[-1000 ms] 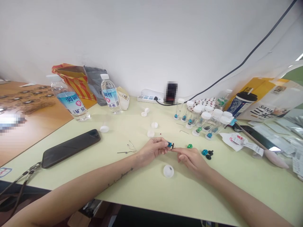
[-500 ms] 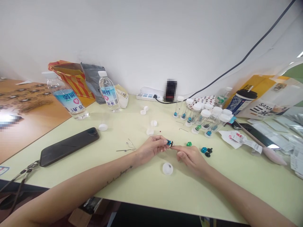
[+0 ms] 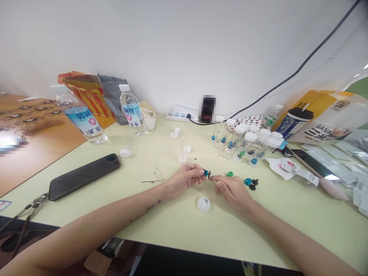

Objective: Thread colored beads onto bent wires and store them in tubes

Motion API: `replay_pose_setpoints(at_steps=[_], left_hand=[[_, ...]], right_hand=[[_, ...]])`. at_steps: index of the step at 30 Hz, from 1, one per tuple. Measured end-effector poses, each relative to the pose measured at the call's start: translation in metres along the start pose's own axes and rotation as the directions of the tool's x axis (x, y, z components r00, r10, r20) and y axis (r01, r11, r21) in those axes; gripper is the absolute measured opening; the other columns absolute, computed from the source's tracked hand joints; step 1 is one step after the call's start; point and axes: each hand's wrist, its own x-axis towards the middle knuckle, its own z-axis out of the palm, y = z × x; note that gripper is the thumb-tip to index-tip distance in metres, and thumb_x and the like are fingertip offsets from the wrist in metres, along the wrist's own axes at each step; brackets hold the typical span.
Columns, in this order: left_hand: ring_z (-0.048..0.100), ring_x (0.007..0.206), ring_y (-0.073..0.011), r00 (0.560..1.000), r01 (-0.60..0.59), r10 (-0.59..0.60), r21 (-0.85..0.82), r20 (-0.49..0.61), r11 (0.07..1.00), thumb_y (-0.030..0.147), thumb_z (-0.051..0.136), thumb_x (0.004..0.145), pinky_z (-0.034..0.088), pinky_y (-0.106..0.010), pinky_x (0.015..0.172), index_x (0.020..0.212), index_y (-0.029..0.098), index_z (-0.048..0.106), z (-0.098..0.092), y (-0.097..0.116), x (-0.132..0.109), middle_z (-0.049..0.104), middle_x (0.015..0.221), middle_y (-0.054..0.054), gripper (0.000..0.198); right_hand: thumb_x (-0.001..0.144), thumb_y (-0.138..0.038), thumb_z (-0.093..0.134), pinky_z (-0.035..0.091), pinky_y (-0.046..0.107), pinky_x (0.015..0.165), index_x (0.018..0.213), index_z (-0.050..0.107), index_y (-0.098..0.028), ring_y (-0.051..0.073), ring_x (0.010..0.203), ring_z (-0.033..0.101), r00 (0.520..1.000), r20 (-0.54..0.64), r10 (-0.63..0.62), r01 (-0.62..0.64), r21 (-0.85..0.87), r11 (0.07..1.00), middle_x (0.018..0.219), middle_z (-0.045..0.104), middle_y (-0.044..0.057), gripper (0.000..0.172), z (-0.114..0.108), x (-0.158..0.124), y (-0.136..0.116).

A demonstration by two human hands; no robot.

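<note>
My left hand pinches a small blue and black part between its fingertips, just above the pale green table. My right hand meets it from the right, fingertips touching the part and a thin metal pin that sticks out of it. Whether the right hand grips the pin is hard to tell. A white cap lies just below both hands. To the right of the hands lie a green bead, a blue bead and small black parts.
Several clear vials with white caps stand behind the hands. A black phone lies at left, two water bottles farther back. Loose wires, white caps, a power strip, a cup, bags and papers crowd the right.
Both hands stay together on the small part with only slight shifts. The view has drifted a little.
</note>
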Motion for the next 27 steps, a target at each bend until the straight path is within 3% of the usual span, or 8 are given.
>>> replay_pose_setpoints(at_steps=[4,7,10,15,19,22,27], left_hand=[[0.054,0.059,-0.0053,1.0,0.001,-0.001,0.001,-0.006,1.0,0.03,0.073,0.075,0.04,-0.019,0.06,0.078,0.011,0.066,-0.001,-0.001,0.001,0.067,0.071,-0.003,0.02],[0.053,0.058,-0.0055,1.0,0.002,-0.002,0.001,-0.009,1.0,0.03,0.074,0.074,0.04,-0.018,0.06,0.078,0.011,0.066,-0.001,-0.001,0.001,0.067,0.071,-0.004,0.021],[0.054,0.059,-0.0058,1.0,0.0,0.0,0.0,-0.007,1.0,0.029,0.074,0.074,0.041,-0.019,0.06,0.077,0.011,0.066,-0.001,-0.001,0.001,0.068,0.073,-0.005,0.02],[0.055,0.061,-0.0066,1.0,0.0,0.0,0.003,-0.006,1.0,0.03,0.074,0.074,0.042,-0.019,0.062,0.08,0.01,0.067,-0.001,-0.001,0.001,0.068,0.074,-0.005,0.022],[0.056,0.062,-0.0072,1.0,-0.009,0.008,0.031,0.02,0.999,0.03,0.075,0.073,0.043,-0.021,0.064,0.081,0.011,0.067,0.001,-0.003,0.0,0.068,0.074,-0.005,0.022],[0.056,0.062,-0.0077,0.998,-0.033,0.028,0.091,0.058,0.995,0.031,0.074,0.073,0.043,-0.022,0.063,0.082,0.011,0.067,0.004,-0.003,-0.002,0.067,0.074,-0.004,0.022],[0.057,0.058,-0.0094,0.99,-0.124,0.106,0.232,0.088,0.965,0.03,0.074,0.074,0.045,-0.024,0.06,0.08,0.012,0.065,0.012,0.0,-0.009,0.064,0.067,-0.002,0.021]], right_hand=[[0.099,-0.039,0.032,0.042,0.021,0.054,0.124,0.05,-0.017,0.01,0.046,0.052,0.993,-0.12,0.01,-0.001,0.075,0.997,0.065,0.064,-0.002,0.038,0.001,-0.004,-0.001],[0.099,-0.04,0.031,0.043,0.022,0.054,0.131,0.046,-0.018,0.01,0.045,0.052,0.999,-0.052,0.007,-0.003,0.079,0.997,0.066,0.066,-0.002,0.041,0.0,-0.004,0.0],[0.099,-0.042,0.03,0.044,0.023,0.053,0.121,0.057,-0.017,0.01,0.043,0.053,0.999,-0.003,0.053,-0.053,0.033,0.998,0.065,0.066,-0.001,0.043,-0.003,-0.002,0.001],[0.098,-0.042,0.035,0.044,0.025,0.057,0.126,0.05,-0.018,0.013,0.052,0.058,0.994,-0.027,0.106,-0.106,-0.007,0.994,0.069,0.067,0.0,0.041,-0.001,0.001,-0.001],[0.095,-0.038,0.044,0.042,0.026,0.06,0.114,0.052,-0.02,0.015,0.06,0.06,0.991,-0.005,0.133,-0.133,-0.09,0.987,0.071,0.067,0.0,0.027,0.004,0.004,-0.004],[0.097,-0.037,0.04,0.04,0.026,0.059,0.102,0.053,-0.021,0.015,0.06,0.057,0.99,0.047,0.13,-0.126,-0.08,0.989,0.073,0.066,0.0,0.021,0.004,0.004,-0.006],[0.099,-0.039,0.033,0.037,0.025,0.059,0.092,0.053,-0.021,0.013,0.06,0.054,0.993,0.089,0.083,-0.081,-0.031,0.996,0.073,0.062,0.001,0.027,0.001,0.002,-0.006]])
